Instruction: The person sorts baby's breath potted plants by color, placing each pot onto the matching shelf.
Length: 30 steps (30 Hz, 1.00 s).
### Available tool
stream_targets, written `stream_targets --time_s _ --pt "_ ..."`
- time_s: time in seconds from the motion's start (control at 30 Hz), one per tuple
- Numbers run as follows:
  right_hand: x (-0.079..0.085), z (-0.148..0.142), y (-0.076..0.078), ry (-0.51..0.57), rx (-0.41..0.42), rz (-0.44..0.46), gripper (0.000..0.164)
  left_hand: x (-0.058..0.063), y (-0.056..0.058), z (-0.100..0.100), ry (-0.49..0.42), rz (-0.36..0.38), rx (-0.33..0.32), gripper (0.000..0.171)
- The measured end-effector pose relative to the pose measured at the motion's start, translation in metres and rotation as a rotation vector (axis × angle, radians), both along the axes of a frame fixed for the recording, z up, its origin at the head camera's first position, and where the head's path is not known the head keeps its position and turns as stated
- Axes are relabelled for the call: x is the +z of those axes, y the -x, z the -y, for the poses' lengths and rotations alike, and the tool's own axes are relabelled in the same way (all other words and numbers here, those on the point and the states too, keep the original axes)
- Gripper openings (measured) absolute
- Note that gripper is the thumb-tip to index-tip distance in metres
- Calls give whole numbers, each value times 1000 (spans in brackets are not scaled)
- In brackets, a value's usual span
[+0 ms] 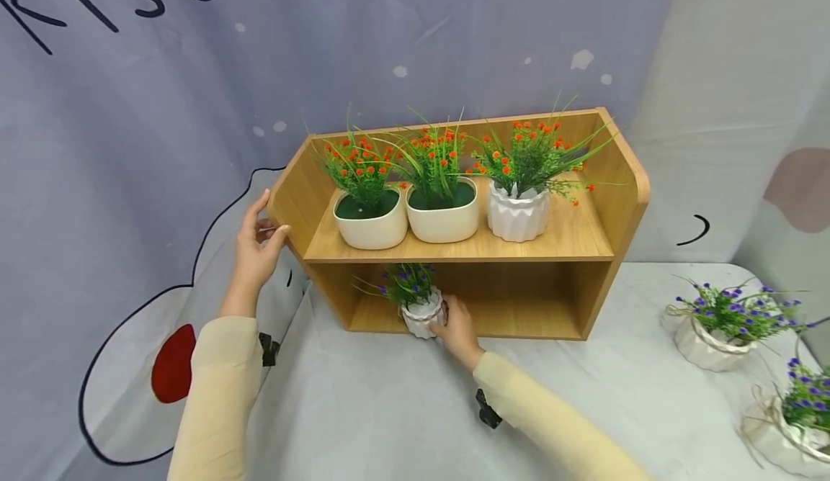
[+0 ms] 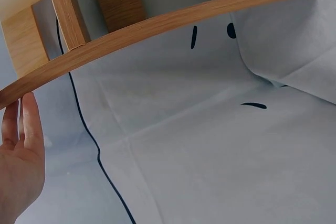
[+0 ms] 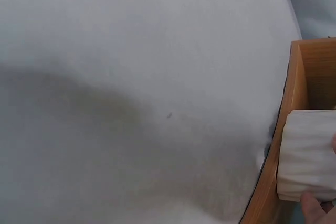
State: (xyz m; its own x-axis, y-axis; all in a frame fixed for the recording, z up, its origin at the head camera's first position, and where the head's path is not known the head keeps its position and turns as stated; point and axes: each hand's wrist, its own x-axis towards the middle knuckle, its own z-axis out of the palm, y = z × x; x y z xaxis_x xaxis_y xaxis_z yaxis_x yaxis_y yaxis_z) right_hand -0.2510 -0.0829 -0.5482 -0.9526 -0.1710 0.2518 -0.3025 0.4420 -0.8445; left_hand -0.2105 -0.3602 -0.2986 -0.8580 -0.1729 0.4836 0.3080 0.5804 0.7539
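Observation:
My right hand (image 1: 459, 331) grips a small white fluted pot (image 1: 423, 315) with purple flowers. This potted plant is at the front of the lower level of a two-tier wooden shelf (image 1: 570, 230), left of the middle. In the right wrist view, fingertips (image 3: 311, 208) touch the side of the pot (image 3: 305, 156). At the shelf's left side panel, my left hand (image 1: 254, 254) rests its extended fingers against the wood. Two oval cream pots (image 1: 372, 230) and one white fluted pot (image 1: 519, 214), all with orange flowers, stand in a row on the upper level.
To the right on the white cloth, two white pots with purple flowers (image 1: 710, 344) stand with cord tied round them; the nearer one is cut by the frame edge. A printed grey-blue curtain (image 1: 454, 34) hangs behind the shelf.

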Motion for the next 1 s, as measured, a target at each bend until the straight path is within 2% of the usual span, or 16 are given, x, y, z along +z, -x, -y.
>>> stream_targets --time_s 0.07,0.2,0.37,0.53,0.77,1.0 --pt "2 3 2 -2 7 -7 55 3 -3 -2 3 10 11 61" --pt "5 8 5 1 -18 7 55 4 -1 -4 6 24 13 60" --pt "7 19 13 -39 -36 59 58 -5 8 6 -7 27 21 63" --pt "10 28 19 -65 -35 78 62 -10 13 16 34 8 42 63" --pt "8 32 22 -108 -92 95 62 -13 16 15 18 14 35 64" --pt "4 37 24 -167 -69 97 64 -18 15 17 -3 -2 43 64"
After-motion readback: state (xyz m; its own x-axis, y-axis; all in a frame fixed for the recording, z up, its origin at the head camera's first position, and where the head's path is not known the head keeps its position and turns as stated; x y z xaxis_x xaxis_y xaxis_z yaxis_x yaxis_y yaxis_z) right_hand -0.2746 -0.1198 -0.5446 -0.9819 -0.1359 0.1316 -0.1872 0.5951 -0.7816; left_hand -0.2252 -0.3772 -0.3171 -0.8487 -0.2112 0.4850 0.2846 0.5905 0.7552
